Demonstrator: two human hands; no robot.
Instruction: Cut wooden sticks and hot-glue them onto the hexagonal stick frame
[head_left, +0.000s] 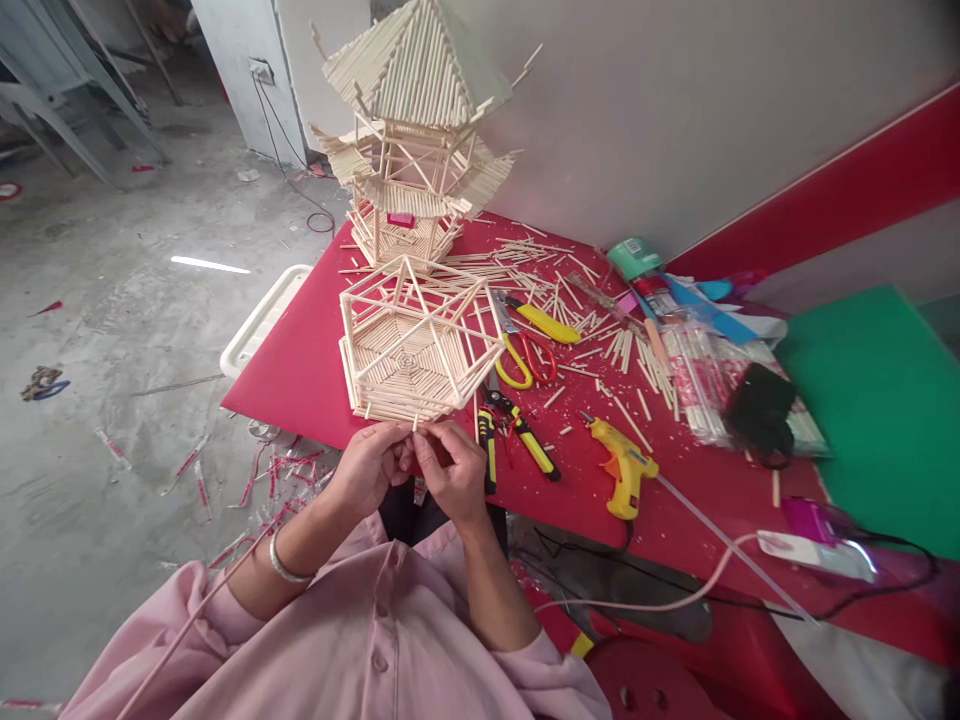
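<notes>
My left hand point(371, 462) and my right hand point(454, 470) meet at the table's near edge, fingers closed in a pinch. The pale tip of a thin wooden stick point(415, 424) shows between them; my fingers hide the rest. Just beyond lies a six-sided frame of wooden sticks point(405, 362), with a floor of sticks laid in rings and crossed bars on top. I cannot tell whether my fingertips touch its near edge. Behind it stands a tiered pagoda model point(420, 150) of the same sticks, with sloping roofs.
Loose sticks point(525, 262) lie scattered across the red table point(292, 350). To the right are red-and-yellow-handled scissors point(529, 355), yellow-handled pliers point(547, 322), yellow-black wire strippers point(525, 440), a yellow glue gun point(622, 465), bagged sticks point(694, 380) and a power strip point(814, 553) with cords.
</notes>
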